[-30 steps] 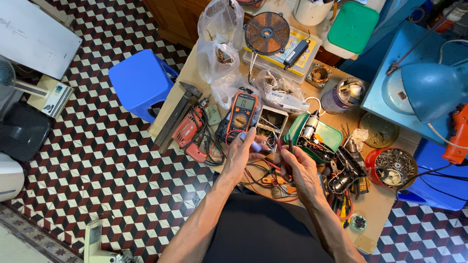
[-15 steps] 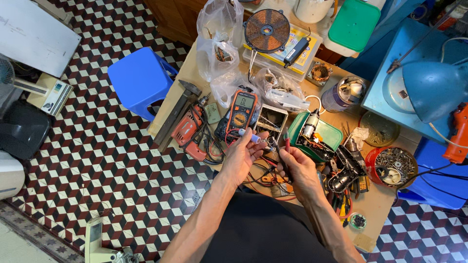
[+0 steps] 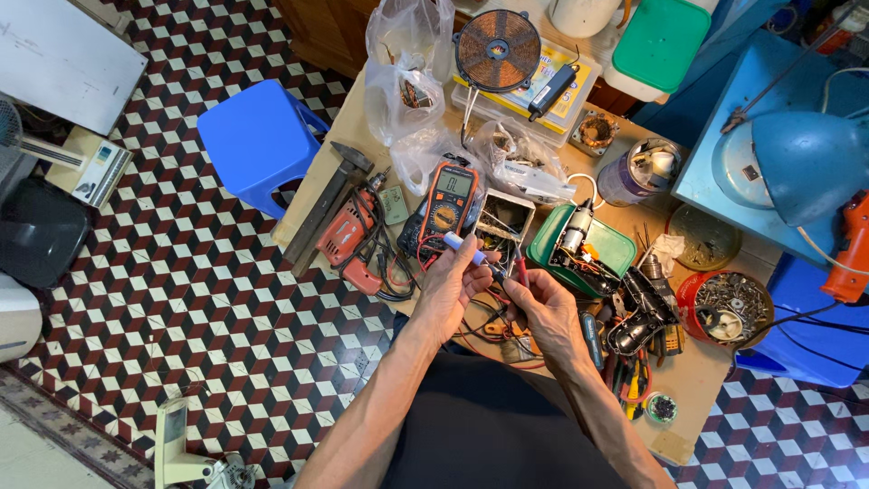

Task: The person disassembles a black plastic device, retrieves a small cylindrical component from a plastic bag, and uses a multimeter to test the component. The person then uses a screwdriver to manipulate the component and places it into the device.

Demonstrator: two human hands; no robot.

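The left hand (image 3: 450, 288) pinches a blue-tipped probe (image 3: 471, 250) just below the multimeter (image 3: 448, 201); the right hand (image 3: 543, 308) grips a red probe (image 3: 521, 268) right of it. Probably best to steady both tips; keep the leads clear.

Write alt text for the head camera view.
Seen from above, a person's left hand holds a blue-tipped probe and the right hand a red probe beside an orange multimeter on a cluttered wooden workbench. A red power drill, a copper coil disc and a blue stool surround them.
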